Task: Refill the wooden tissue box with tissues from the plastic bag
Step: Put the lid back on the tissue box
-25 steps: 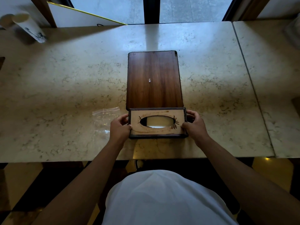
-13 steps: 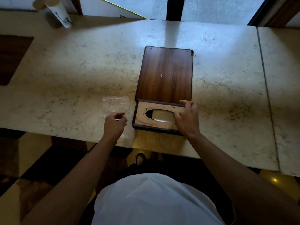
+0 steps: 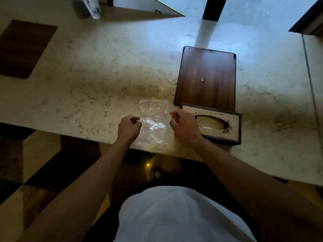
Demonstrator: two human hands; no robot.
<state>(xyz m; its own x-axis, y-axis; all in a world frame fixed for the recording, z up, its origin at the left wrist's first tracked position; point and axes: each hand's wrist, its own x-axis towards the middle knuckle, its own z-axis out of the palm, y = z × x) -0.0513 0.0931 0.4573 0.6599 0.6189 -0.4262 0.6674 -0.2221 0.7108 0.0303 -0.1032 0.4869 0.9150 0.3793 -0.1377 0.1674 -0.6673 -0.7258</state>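
The clear plastic bag [image 3: 153,117] lies flat and looks empty on the marble table [image 3: 97,81], close to its front edge. My left hand [image 3: 129,128] has its fingers curled on the bag's left edge. At the bag's right edge my right hand [image 3: 185,126] is curled the same way and hides the near left corner of the wooden tissue box [image 3: 234,126]. Pale tissues [image 3: 209,124] show through the oval hole in the box's top. Behind the box, touching it, lies a dark wooden board [image 3: 206,75].
A patterned paper cup [image 3: 92,9] stands at the back left beside a white panel with a yellow edge [image 3: 148,6]. A dark square inlay [image 3: 24,48] marks the table's left part. A seam [image 3: 309,84] runs down the table on the right.
Both hands have left the tissue box and gone left to the plastic bag, the left hand first. The view has swung left, so the box now sits to the right.
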